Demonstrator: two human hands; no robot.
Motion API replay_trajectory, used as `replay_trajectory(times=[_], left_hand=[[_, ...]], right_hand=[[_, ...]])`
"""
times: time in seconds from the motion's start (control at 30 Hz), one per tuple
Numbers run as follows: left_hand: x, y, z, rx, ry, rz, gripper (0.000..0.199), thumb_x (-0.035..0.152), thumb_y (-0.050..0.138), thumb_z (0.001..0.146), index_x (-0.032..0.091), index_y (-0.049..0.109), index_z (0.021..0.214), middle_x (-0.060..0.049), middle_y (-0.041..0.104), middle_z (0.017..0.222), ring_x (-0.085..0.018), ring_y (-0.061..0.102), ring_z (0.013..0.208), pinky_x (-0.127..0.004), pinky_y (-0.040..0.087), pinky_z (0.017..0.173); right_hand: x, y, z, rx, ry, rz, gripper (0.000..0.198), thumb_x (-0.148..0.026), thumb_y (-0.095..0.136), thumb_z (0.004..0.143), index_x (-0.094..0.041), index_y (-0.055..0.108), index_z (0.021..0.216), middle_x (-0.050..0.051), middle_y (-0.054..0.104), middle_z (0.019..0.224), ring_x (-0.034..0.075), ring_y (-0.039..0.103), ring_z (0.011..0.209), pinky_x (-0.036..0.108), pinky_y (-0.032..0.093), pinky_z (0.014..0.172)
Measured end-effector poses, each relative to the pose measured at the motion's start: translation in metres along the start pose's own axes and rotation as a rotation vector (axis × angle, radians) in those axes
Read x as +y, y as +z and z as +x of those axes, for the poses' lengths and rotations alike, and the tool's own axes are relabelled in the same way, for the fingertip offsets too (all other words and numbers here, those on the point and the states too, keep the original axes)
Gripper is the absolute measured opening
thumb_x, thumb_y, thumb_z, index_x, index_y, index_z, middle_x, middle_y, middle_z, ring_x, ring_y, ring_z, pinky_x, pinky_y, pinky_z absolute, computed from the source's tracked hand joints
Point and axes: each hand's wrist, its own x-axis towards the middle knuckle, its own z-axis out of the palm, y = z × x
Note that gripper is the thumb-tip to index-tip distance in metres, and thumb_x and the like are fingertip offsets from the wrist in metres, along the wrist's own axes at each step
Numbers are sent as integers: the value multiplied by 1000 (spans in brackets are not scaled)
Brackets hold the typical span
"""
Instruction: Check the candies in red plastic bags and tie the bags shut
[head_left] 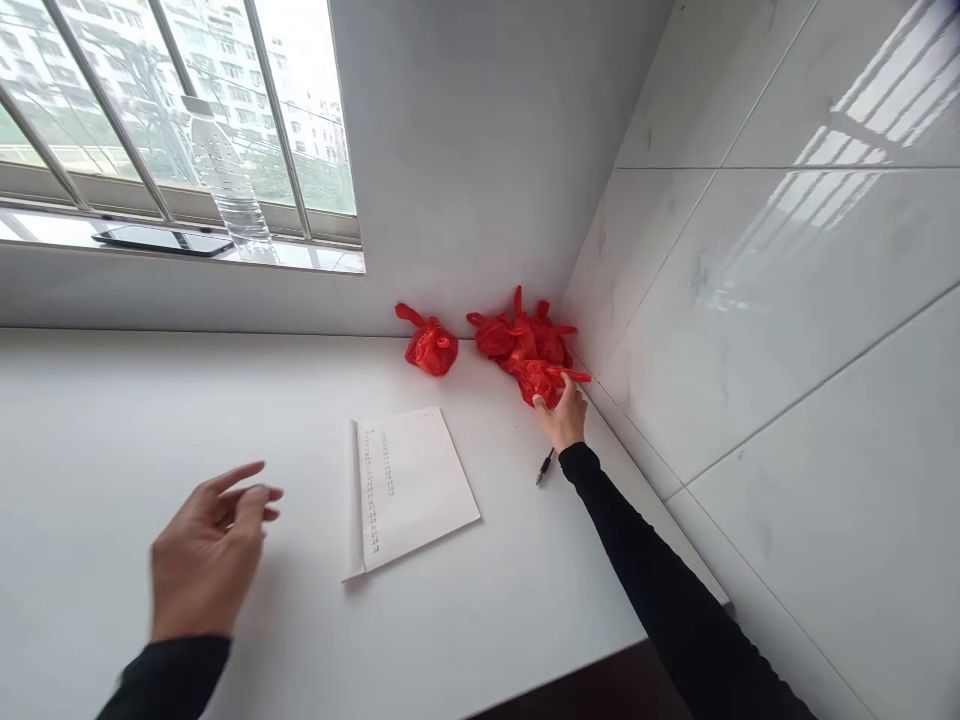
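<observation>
left hand [206, 555]: bare, no rings, no watch | left sleeve [169, 680]: black, long, snug cuff ending at the wrist | right hand [564, 412]: bare, no jewellery | right sleeve [660, 580]: black, long, close-fitting, faintly ribbed knit, plain, no markings, cuff ending at the wrist

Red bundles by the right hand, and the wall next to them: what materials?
Red bundles: thin glossy plastic film by the look, crinkled with knotted, twisted ends; the right hand touches the nearest. Wall: glazed tile, likely ceramic, mirror-like window reflections, straight grout lines.
</observation>
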Motion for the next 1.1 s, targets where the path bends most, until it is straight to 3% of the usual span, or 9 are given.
replay_trajectory(times=[0.13, 0.3, 0.4, 0.5, 0.67, 0.73, 0.87, 1.0, 1.1], left_hand=[[10, 64, 20, 95, -128, -55, 30, 25, 74, 81, 21, 72, 110, -1, 69, 78, -16, 59, 65, -26, 46, 53], [19, 118, 10, -344, -360, -455, 48, 44, 72, 81, 20, 66, 122, -4, 67, 88, -18, 63, 75, -30, 53, 60], [15, 134, -4, -544, -532, -589, 52, 49, 68, 88, 18, 64, 129, -13, 70, 110, -27, 68, 98, -42, 61, 78], [10, 138, -12, -622, -672, -665, 53, 52, 61, 93, 17, 61, 134, -19, 66, 130, -33, 66, 119, -53, 58, 95], [6, 131, -12, -553, -678, -768, 54, 57, 60, 91, 20, 63, 131, -15, 71, 126, -36, 68, 117, -51, 59, 94], [5, 127, -10, -474, -635, -775, 50, 47, 68, 87, 22, 63, 130, -11, 72, 125, -34, 69, 115, -45, 61, 92], [6, 121, -9, -410, -567, -740, 59, 26, 78, 80, 27, 58, 136, -6, 70, 129, -27, 70, 114, -34, 60, 93], [10, 119, -10, -451, -533, -673, 75, 20, 82, 76, 29, 52, 144, -7, 70, 127, -25, 71, 111, -32, 60, 91], [11, 120, -12, -496, -527, -621, 74, 21, 83, 74, 26, 53, 142, -9, 71, 125, -26, 72, 108, -33, 61, 89]], right_hand=[[10, 13, 4, -46, 15, -23, 23, -37, 71, 88, -17, 65, 99, 6, 65, 105, 26, 59, 107, 50, 43, 101], [-14, 12, -8, -28, -18, 90, 18, -37, 55, 97, -19, 57, 93, 8, 64, 101, 24, 58, 99, 45, 46, 95], [-46, 9, -36, -49, -43, 205, 23, -44, 45, 100, -21, 52, 98, 8, 62, 99, 22, 58, 87, 38, 50, 81], [-77, 8, -78, -134, -97, 322, 22, -44, 42, 103, -24, 52, 103, 5, 63, 95, 19, 61, 81, 34, 52, 75], [-104, 4, -126, -530, -369, 540, 10, -31, 55, 100, -25, 63, 96, 2, 69, 94, 18, 65, 84, 32, 53, 79], [-106, 4, -130, -528, -386, 514, 12, -29, 55, 101, -26, 65, 96, 0, 70, 88, 17, 64, 78, 31, 52, 75], [-101, 4, -119, -298, -326, 356, 13, -29, 55, 101, -27, 65, 109, 3, 69, 98, 20, 60, 86, 36, 50, 80], [-94, 6, -108, -490, -396, 231, 48, -28, 63, 95, -31, 54, 142, 5, 65, 122, 25, 55, 113, 45, 47, 101], [-89, 9, -106, -596, -368, 204, 63, -30, 64, 93, -30, 43, 152, 5, 67, 109, 26, 59, 103, 49, 48, 102]])
